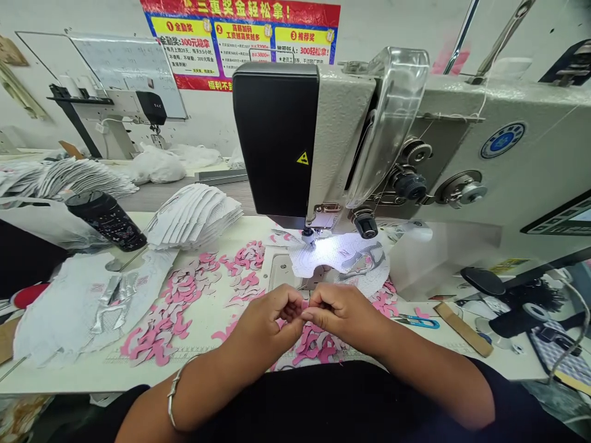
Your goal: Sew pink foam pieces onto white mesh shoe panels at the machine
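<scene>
At left, I note loose crescents [159, 338]; a slack grip could lose work among them. The left hand [277, 314] pinches a pink piece [305, 304] in front of the panel [332, 257]; uneven pull against the matching pinch of the right hand [341, 311] could tear it.

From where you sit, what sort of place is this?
Probably a sewing workshop: a large sewing machine is lit over a white patterned piece, a second machine stands farther back, and many small pink pieces lie on the table.
</scene>
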Tool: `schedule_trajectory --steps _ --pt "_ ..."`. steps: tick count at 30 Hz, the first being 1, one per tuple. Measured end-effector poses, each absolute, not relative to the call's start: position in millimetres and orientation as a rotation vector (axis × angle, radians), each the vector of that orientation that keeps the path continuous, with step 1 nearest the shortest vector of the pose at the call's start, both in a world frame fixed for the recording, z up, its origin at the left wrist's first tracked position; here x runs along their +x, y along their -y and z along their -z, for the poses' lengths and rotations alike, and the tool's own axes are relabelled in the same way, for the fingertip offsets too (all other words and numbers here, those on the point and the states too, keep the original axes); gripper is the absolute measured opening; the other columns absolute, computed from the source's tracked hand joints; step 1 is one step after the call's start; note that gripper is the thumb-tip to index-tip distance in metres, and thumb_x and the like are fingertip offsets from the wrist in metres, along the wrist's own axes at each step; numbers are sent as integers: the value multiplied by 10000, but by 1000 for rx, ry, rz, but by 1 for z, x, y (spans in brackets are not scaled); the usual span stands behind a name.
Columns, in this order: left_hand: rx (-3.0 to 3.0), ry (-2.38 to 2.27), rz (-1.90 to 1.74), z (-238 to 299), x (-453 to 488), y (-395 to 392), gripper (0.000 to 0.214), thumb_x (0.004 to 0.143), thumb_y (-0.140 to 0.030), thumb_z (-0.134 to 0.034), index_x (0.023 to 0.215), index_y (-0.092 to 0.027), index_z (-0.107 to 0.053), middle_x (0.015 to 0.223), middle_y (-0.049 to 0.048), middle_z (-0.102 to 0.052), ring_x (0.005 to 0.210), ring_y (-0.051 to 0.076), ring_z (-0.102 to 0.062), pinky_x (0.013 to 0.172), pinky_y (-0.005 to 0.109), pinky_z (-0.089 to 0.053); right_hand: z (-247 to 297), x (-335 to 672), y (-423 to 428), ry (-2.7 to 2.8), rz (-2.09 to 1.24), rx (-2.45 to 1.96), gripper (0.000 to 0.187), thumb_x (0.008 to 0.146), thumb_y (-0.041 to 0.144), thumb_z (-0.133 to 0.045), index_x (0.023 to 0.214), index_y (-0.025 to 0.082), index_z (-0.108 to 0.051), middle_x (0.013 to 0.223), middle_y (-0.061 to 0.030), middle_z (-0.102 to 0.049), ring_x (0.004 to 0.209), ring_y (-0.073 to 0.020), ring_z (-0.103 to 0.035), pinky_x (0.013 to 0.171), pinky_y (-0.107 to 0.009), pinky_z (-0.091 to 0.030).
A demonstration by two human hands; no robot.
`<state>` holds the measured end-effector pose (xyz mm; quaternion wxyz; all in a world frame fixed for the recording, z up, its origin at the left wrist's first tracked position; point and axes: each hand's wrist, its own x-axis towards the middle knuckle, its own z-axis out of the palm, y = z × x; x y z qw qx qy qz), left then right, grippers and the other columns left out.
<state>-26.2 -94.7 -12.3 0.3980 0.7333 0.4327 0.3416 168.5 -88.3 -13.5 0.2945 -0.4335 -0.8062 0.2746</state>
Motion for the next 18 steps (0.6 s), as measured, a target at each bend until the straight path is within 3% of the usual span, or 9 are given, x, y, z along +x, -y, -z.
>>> schedule_trajectory --steps 3,6,8,11,13,15,18 --pt "1773 -1083 -830 2 -33 83 121 845 -336 -646 820 -224 -607 685 -29 -601 592 114 -522 548 232 -412 8 172 84 2174 -490 -1068 256 939 384 -590 754 208 -598 672 40 -603 618 -107 -544 558 -232 -370" --pt "1712 -1124 -853 -12 -40 63 207 848 -437 -646 848 -231 -635 721 -12 -613 640 138 -549 569 252 -425 5 180 76 2120 -92 -914 166 961 288 -552 834 199 -611 763 -1 -647 720 -143 -582 681 -287 -435" --pt "1796 -1212 -907 -21 -41 47 223 837 -454 -655 853 -231 -663 833 19 -644 775 177 -599 686 296 -468 6 184 69 2069 94 -898 61 939 220 -565 947 187 -616 912 -51 -678 867 -187 -605 810 -344 -461" --pt "1971 -1268 -901 -31 -38 25 204 809 -436 -679 815 -232 -698 1135 62 -636 1074 249 -585 951 390 -426 13 187 58 2089 184 -982 155 911 191 -588 1065 176 -590 1100 -103 -659 1029 -237 -587 917 -412 -460" --pt "2000 -1259 -841 -31 -33 14 194 778 -424 -705 759 -232 -699 1255 57 -605 1161 270 -551 1026 415 -373 20 186 52 2113 211 -988 170 910 180 -587 1080 180 -576 1135 -106 -654 1064 -241 -584 941 -428 -460" --pt "1932 -1229 -795 -27 -29 6 197 749 -416 -726 722 -226 -683 1185 50 -642 1079 254 -587 969 397 -411 28 186 48 2106 257 -961 166 906 161 -592 1069 184 -573 1133 -102 -661 1070 -235 -591 947 -429 -461" --pt "1745 -1135 -741 -18 -27 0 183 753 -383 -715 733 -214 -646 833 13 -643 768 178 -591 717 313 -454 35 185 46 2082 293 -938 201 892 142 -610 1082 188 -569 1139 -100 -669 1069 -227 -605 937 -418 -468"
